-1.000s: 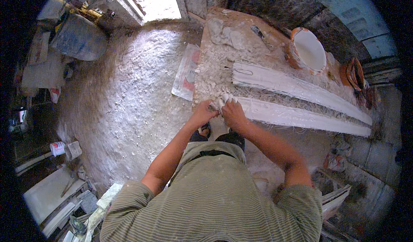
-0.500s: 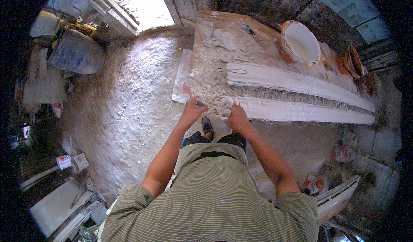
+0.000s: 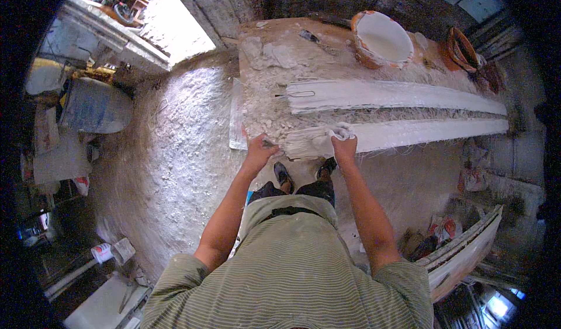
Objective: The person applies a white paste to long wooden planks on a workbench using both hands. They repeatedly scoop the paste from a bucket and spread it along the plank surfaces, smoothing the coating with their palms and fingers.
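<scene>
Two long white plaster strips lie side by side on a work table: the far strip (image 3: 397,97) has a wire loop (image 3: 301,93) at its left end, and the near strip (image 3: 409,136) has loose fibres along its front edge. My right hand (image 3: 345,148) is closed round a white, wet-looking wad (image 3: 342,131), which rests on the near strip. By that strip's left end, my left hand (image 3: 259,152) is closed, thumb and fingers pinched together. Something small and greyish shows at its fingers, too small to name.
A wide orange-rimmed basin (image 3: 383,40) with white contents stands at the table's back, beside a smaller orange-brown bucket (image 3: 461,48). A dark-ended tool (image 3: 308,35) and plaster crumbs lie on the table (image 3: 280,31). A blue-grey drum (image 3: 99,106) stands left; a board (image 3: 467,253) leans lower right.
My right hand has moved right along the near strip with the white wad, away from its left end. The left hand stays near that end. The view has shifted slightly.
</scene>
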Available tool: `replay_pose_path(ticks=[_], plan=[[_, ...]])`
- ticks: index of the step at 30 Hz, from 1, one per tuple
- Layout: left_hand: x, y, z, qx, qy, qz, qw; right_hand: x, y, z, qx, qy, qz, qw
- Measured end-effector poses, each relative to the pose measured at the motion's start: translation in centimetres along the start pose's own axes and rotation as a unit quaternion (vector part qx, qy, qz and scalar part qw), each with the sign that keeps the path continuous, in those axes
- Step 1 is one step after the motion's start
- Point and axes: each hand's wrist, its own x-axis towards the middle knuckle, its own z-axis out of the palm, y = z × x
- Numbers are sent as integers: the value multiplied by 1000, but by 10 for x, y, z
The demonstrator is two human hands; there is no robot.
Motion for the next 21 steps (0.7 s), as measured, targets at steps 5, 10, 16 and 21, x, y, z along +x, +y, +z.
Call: replay_pose_path(ticks=[5, 10, 16, 21], plan=[[1, -5, -9, 42, -23, -58, 997, -2, 8, -22, -171, 152, -21, 973], [-1, -8, -17, 66, -11, -109, 992, 37, 37, -49, -392, 213, -18, 895], [-5, -14, -19, 39, -20, -90, 995, 57, 66, -68, -384, 178, -87, 902], [-6, -13, -18, -6, -21, -102, 995, -14, 59, -24, -536, -263, -184, 780]])
